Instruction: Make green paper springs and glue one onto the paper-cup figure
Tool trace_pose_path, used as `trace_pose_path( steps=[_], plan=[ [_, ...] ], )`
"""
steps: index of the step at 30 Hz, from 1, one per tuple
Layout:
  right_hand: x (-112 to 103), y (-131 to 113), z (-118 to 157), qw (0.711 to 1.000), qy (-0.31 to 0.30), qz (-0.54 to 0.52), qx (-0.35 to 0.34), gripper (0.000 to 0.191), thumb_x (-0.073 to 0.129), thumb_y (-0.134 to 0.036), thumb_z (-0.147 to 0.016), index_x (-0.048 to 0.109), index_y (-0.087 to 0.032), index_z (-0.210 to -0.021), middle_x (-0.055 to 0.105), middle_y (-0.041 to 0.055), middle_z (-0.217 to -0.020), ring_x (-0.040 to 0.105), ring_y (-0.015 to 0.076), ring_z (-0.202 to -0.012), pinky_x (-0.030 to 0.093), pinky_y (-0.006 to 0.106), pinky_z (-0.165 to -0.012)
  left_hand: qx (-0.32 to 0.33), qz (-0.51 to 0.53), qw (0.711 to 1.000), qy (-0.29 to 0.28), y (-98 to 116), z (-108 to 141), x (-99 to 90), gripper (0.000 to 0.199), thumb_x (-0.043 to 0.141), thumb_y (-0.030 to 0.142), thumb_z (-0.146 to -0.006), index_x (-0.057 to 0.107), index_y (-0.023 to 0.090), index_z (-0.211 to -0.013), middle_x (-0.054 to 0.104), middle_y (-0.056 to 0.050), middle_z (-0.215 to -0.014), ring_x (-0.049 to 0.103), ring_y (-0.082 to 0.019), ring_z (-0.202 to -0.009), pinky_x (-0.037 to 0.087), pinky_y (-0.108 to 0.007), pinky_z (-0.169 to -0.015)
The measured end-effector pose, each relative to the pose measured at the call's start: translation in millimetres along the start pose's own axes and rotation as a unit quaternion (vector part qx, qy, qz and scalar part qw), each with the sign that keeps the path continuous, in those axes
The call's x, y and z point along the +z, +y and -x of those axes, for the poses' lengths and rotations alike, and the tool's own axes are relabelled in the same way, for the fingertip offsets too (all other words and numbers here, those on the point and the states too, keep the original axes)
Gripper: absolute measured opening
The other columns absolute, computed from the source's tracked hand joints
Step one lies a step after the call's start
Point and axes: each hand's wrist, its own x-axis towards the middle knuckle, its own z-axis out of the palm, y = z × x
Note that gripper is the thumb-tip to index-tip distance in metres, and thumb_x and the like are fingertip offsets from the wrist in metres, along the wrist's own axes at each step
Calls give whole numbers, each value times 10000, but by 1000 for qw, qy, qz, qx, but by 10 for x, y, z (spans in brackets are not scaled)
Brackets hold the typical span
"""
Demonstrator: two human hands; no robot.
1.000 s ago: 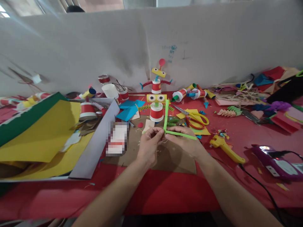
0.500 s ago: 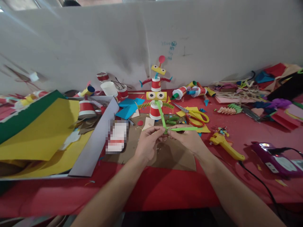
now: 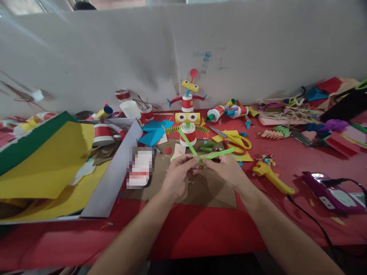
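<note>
Strips of green paper (image 3: 218, 154), pinched where they meet by the fingers (image 3: 190, 164) of the left hand (image 3: 175, 176) and right hand (image 3: 228, 171), could slip askew if either grip slackens, or bend against the cup figure (image 3: 191, 133) beyond those fingers if pushed forward.

Single head-worn view, taken from above and behind the fingers (image 3: 191, 164), facing forward and down. The forearms (image 3: 143, 225), nearest the lens, run from the lower edge toward the fingers; the worktop (image 3: 206, 229) spreads to both sides of them, and a pale panel (image 3: 114, 49) closes the field beyond.
</note>
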Motion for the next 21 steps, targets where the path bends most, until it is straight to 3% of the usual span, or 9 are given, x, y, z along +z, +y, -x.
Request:
trace_pose_path(
  steps=[4, 10, 16, 21],
  plan=[
    [-3, 37, -5, 1000, -7, 28, 1, 168, 603, -306, -717, 696, -172, -757, 683, 24, -735, 579, 156, -655, 431, 275, -603, 8, -54, 998, 12, 21, 1, -18, 168, 763, 243, -597, 669, 118, -658, 637, -29, -637, 573, -96, -587, 462, -231, -606],
    [22, 101, -28, 999, 14, 22, 39, 241, 585, -347, -733, 618, -156, -591, 598, 9, -556, 520, 126, -540, 383, 257, -522, -9, -39, 999, 9, 5, -13, -40, 171, 765, 228, -597, 647, 115, -647, 630, -19, -635, 582, -95, -607, 470, -220, -625],
    [80, 29, -14, 998, 24, -46, 35, 264, 584, -399, -748, 601, -162, -634, 589, -7, -565, 523, 118, -545, 385, 253, -534, 6, 3, 999, 35, -89, -24, -4, 198, 776, 219, -575, 620, 116, -642, 620, -4, -607, 581, -89, -579, 453, -206, -595],
    [120, 11, 13, 996, 16, -90, 19, 192, 640, -357, -714, 628, -167, -740, 636, 1, -685, 559, 121, -626, 395, 243, -571, 43, 43, 997, 53, -173, -37, 7, 159, 752, 219, -619, 632, 131, -674, 623, 15, -600, 581, -80, -577, 462, -212, -625]
  ],
)
